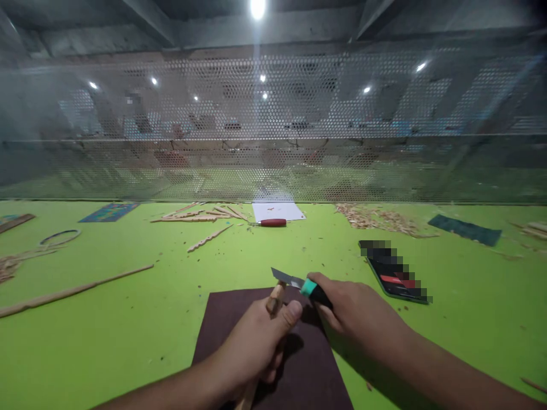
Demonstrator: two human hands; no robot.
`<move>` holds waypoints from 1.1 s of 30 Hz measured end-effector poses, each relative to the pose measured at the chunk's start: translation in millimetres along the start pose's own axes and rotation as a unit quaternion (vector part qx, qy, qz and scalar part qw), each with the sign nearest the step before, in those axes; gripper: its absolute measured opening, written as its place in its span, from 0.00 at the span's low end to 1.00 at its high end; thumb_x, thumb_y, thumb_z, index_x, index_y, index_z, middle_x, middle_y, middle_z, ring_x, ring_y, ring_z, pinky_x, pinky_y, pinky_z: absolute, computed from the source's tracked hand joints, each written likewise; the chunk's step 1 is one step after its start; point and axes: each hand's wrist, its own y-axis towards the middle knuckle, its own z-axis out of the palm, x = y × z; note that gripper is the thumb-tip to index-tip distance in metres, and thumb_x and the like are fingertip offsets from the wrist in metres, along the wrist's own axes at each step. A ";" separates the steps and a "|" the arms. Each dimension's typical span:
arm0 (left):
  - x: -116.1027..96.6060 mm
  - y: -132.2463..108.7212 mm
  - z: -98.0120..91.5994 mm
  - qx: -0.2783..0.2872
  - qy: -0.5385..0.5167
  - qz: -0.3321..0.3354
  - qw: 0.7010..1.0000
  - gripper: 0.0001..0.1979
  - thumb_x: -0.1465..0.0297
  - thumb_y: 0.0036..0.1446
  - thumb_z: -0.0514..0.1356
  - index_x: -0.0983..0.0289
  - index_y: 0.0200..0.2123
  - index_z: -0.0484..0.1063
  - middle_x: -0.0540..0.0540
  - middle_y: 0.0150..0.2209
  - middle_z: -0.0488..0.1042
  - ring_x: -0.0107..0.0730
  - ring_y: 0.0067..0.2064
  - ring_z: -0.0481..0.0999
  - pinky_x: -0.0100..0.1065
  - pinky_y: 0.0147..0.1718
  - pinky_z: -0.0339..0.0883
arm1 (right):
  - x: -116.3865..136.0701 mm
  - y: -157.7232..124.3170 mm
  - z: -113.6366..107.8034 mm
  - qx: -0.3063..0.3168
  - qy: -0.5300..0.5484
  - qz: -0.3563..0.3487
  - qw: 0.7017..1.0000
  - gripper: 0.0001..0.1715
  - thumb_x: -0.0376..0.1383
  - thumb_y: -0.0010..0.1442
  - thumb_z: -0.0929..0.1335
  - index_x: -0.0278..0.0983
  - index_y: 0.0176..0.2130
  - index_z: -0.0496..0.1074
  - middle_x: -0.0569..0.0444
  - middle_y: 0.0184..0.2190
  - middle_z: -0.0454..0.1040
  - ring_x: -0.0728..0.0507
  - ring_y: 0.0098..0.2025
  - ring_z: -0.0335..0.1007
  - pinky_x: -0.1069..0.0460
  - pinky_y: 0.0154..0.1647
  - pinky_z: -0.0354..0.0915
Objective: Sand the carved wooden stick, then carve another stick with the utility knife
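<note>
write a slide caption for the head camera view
Over a brown mat, the left hand grips a wooden stick; the right hand holds a teal-collared knife at its tip.

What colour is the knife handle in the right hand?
The handle is black with a turquoise front end; the head view shows it best.

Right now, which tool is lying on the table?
The red-handled tool by the white paper; the teal-and-black knife is in the right hand.
</note>
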 end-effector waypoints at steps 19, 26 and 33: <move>-3.9 -6.7 2.5 -0.030 0.045 0.016 0.998 0.47 0.44 0.62 0.61 0.67 0.72 0.54 0.37 0.15 0.56 0.23 0.15 0.52 0.24 0.15 0.48 | 8.6 -6.8 -4.4 0.055 0.019 -0.061 0.996 0.15 0.29 0.59 0.68 0.39 0.47 0.75 0.47 0.34 0.84 0.35 0.33 0.80 0.50 0.28 0.50; -4.0 -2.4 4.9 -0.031 0.068 0.017 0.997 0.33 0.42 0.61 0.58 0.66 0.50 0.73 0.38 0.13 0.57 0.23 0.14 0.52 0.25 0.13 0.47 | 21.0 -14.2 -0.7 0.058 -0.003 -0.012 0.998 0.18 0.29 0.62 0.67 0.39 0.52 0.73 0.46 0.41 0.85 0.33 0.37 0.84 0.49 0.27 0.54; -0.5 0.1 6.1 -0.046 0.010 -0.006 0.999 0.28 0.37 0.59 0.55 0.57 0.35 0.60 0.37 0.15 0.56 0.22 0.13 0.52 0.24 0.10 0.51 | 4.5 -8.6 0.4 -0.043 -0.033 0.013 0.998 0.20 0.31 0.65 0.66 0.38 0.56 0.73 0.47 0.33 0.85 0.36 0.28 0.82 0.50 0.22 0.57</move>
